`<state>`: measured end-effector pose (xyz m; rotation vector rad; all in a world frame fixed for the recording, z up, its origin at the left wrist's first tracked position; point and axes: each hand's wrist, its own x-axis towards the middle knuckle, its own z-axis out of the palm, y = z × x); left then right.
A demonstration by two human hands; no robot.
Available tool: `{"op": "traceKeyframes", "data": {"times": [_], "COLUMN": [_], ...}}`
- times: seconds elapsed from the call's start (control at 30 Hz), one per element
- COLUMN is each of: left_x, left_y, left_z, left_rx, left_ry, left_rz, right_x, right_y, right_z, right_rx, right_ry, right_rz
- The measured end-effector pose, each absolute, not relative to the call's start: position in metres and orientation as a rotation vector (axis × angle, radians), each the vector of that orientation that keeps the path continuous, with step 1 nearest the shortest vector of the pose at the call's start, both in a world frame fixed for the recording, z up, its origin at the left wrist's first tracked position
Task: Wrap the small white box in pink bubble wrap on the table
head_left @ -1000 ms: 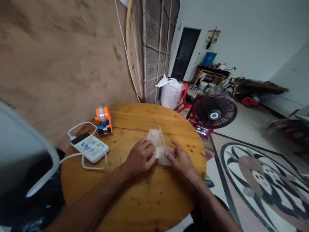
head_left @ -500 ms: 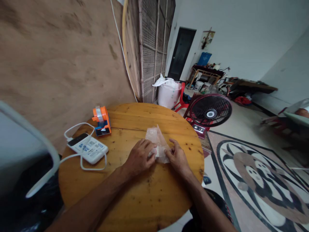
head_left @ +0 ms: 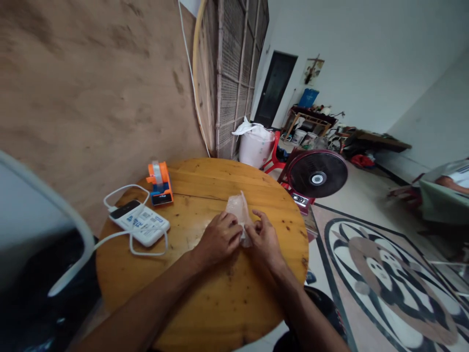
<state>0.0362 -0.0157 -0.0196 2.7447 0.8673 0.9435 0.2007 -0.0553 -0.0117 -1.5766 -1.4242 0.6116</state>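
In comes the right flap: the clear plastic wrap (head_left: 238, 208), mid-table (head_left: 220, 303), is now folded narrower, into a snugger bundle. Its left edge is pinched by the left hand's (head_left: 220, 237) fingers; the right hand's (head_left: 264, 240) are partly curled against it, grip unclear.

Fan (head_left: 317, 174) beside table (head_left: 205, 171); white sack (head_left: 255, 146) behind.

The left hand (head_left: 220, 236) and right hand (head_left: 264, 240) have curled fingers on the wrap (head_left: 239, 207), which spreads past their fingertips on the table (head_left: 220, 303). Left of the left fingers lie the power bank (head_left: 152, 234) and cable (head_left: 148, 253), with the tape dispenser (head_left: 161, 188) farther out. The fan (head_left: 300, 178) stands beyond the right fingers, off the table.
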Motion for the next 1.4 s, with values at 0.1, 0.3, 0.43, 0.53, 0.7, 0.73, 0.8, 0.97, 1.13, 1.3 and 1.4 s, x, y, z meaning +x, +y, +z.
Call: {"op": "traceKeyframes", "data": {"times": [0.1,0.3,0.43,0.53,0.7,0.73,0.8,0.97,1.13,1.3,1.4], "left_x": [0.036,0.037,0.036,0.034,0.032,0.032,0.031,0.030,0.034,0.039,0.041], "left_y": [-0.015,-0.015,-0.016,-0.016,-0.014,-0.013,-0.013,-0.014,-0.016,-0.016,-0.015], "left_z": [-0.020,-0.020,-0.020,-0.020,-0.023,-0.023,-0.024,-0.020,-0.016,-0.019,-0.022], "left_rx": [2.728,2.505,2.422,2.380,2.259,2.239,2.211,2.153,2.169,2.201,2.201], "left_ry": [0.855,0.898,0.897,0.885,0.897,0.897,0.885,0.877,0.850,0.888,0.920], "left_rz": [0.952,1.022,1.055,1.057,1.073,1.072,1.063,1.075,1.144,1.177,1.191], "right_x": [0.195,0.193,0.192,0.191,0.192,0.192,0.191,0.187,0.188,0.196,0.205], "right_y": [-0.052,-0.048,-0.055,-0.063,-0.070,-0.069,-0.068,-0.068,-0.066,-0.063,-0.057], "right_z": [-0.012,-0.013,-0.008,-0.005,-0.010,-0.011,-0.013,-0.011,-0.016,-0.015,-0.009], "right_rx": [-1.516,-1.503,-1.496,-1.447,-1.307,-1.302,-1.326,-1.504,-1.633,-1.556,-1.398], "right_ry": [-1.408,-1.428,-1.436,-1.408,-1.287,-1.281,-1.339,-1.636,-1.738,-1.749,-1.658], "right_rz": [0.668,0.714,0.754,0.817,0.988,1.001,0.974,0.655,0.494,0.621,0.864]}}
